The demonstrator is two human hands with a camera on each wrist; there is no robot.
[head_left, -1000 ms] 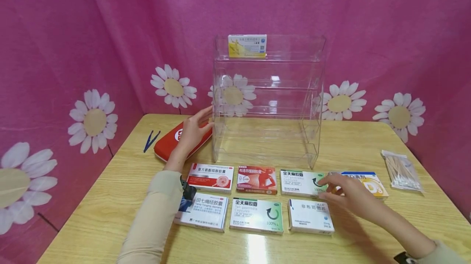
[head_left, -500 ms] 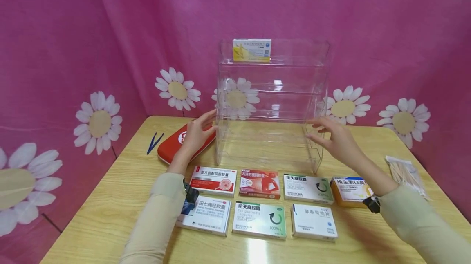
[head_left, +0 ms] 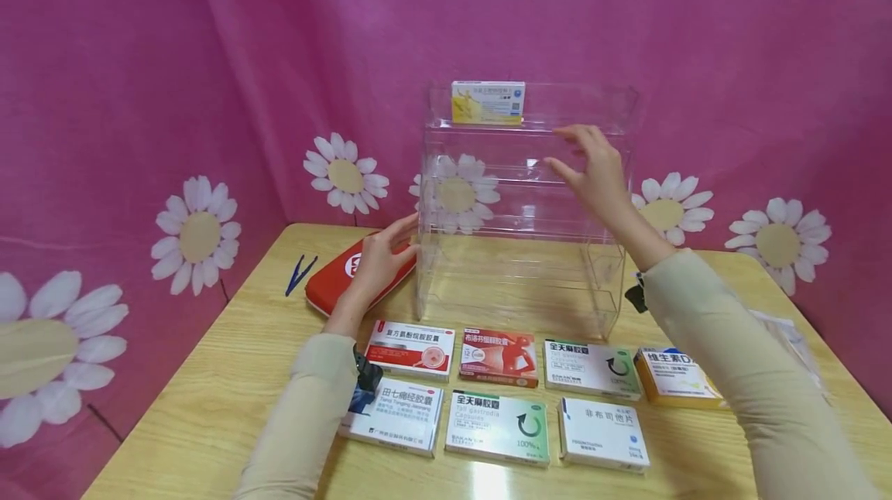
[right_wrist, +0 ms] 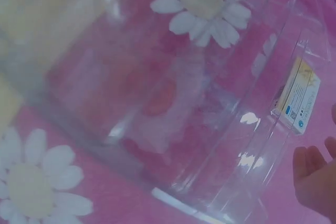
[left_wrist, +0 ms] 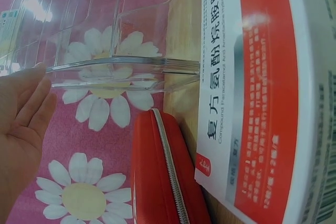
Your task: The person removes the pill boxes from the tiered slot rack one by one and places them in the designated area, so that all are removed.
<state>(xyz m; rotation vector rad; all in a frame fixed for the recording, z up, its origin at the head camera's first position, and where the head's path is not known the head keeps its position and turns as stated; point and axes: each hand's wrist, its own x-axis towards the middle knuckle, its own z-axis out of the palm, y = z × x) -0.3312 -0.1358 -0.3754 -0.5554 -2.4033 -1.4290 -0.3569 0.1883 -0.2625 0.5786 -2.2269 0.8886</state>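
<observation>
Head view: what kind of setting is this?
Likely a staged tabletop set, not a real pharmacy: pink daisy-print cloth backdrop, a wooden table with rows of medicine boxes, and a clear acrylic tiered rack.

Red zip pouch (head_left: 355, 274) at 9 o'clock on the wooden tabletop (head_left: 209, 376), blue tweezers (head_left: 300, 273) just left of it. Seven medicine boxes in two rows at 6 o'clock: red-white box (head_left: 413, 348), red box (head_left: 499, 356), green-white box (head_left: 498, 426), orange box (head_left: 674, 377) at 4 o'clock. Pink daisy-print backdrop (head_left: 139, 97) behind.
</observation>
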